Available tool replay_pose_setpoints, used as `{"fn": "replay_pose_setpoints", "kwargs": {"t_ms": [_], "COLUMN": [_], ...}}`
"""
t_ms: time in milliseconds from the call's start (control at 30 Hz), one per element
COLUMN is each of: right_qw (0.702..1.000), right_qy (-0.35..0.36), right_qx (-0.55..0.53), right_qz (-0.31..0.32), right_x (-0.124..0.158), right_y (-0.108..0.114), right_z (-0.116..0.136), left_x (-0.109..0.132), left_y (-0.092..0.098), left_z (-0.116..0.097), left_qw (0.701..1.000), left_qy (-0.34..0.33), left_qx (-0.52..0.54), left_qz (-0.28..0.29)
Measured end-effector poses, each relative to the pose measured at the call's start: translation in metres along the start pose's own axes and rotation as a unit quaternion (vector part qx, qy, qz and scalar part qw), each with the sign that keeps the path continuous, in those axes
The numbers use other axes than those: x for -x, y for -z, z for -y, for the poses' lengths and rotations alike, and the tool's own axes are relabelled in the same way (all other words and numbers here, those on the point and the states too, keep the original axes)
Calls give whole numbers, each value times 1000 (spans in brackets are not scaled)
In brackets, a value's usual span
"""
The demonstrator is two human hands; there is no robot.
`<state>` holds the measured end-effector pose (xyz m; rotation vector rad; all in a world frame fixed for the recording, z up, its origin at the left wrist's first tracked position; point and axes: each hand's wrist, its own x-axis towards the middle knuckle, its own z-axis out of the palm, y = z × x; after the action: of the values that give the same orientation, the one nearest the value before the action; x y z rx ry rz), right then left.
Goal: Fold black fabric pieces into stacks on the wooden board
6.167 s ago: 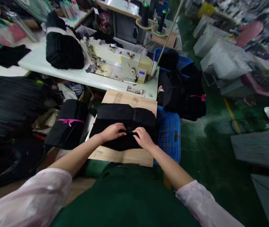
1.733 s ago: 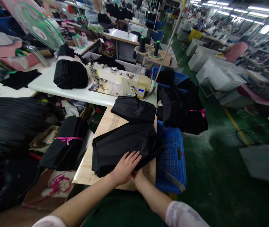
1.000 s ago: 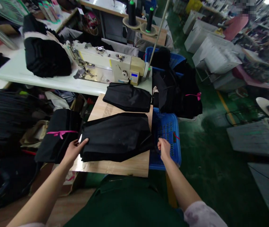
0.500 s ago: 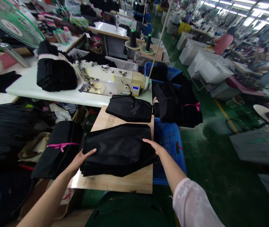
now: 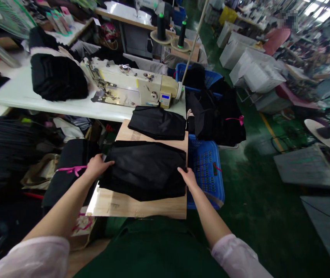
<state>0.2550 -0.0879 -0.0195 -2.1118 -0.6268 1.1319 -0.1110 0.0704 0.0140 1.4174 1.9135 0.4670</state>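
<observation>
Moved in from above the basket (image 5: 221,185), the right hand (image 5: 189,178) is gripping the cloth (image 5: 147,166) at three o'clock, the left hand (image 5: 97,166) at nine, probably keeping layers even.

Single head-worn camera, facing forward and down.

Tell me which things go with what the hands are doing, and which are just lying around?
Being used, I think:
left hand
right hand
big black cloth pile
wooden board

Just around, it seems:
fan
sewing machine
thread spools
</observation>
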Motion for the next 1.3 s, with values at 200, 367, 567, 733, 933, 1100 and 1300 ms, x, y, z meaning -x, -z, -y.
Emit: {"fn": "replay_pose_setpoints", "kwargs": {"t_ms": [200, 367, 567, 733, 933, 1100, 1300], "right_qw": [927, 813, 853, 861, 856, 850, 844], "right_qy": [352, 459, 401, 387, 396, 400, 477], "right_qx": [126, 247, 273, 278, 225, 240, 192], "right_qz": [8, 259, 191, 180, 245, 245, 150], "right_x": [36, 60, 56, 47, 43, 39, 52], "right_y": [-11, -36, -20, -8, -19, -34, -34], "right_z": [30, 34, 13, 20, 26, 24, 36], "left_x": [54, 92, 76, 73, 87, 98, 88], "left_y": [-32, -59, -64, -65, -61, -62, -66], "left_z": [-24, -21, -1, -12, -22, -24, -33], "left_qw": [954, 818, 824, 830, 859, 910, 926], "left_qy": [-296, -467, -417, -365, -322, -258, -221], "left_qx": [-28, -90, -8, 19, 24, 0, 14], "left_qz": [-33, 322, 383, 422, 397, 325, 305]}}
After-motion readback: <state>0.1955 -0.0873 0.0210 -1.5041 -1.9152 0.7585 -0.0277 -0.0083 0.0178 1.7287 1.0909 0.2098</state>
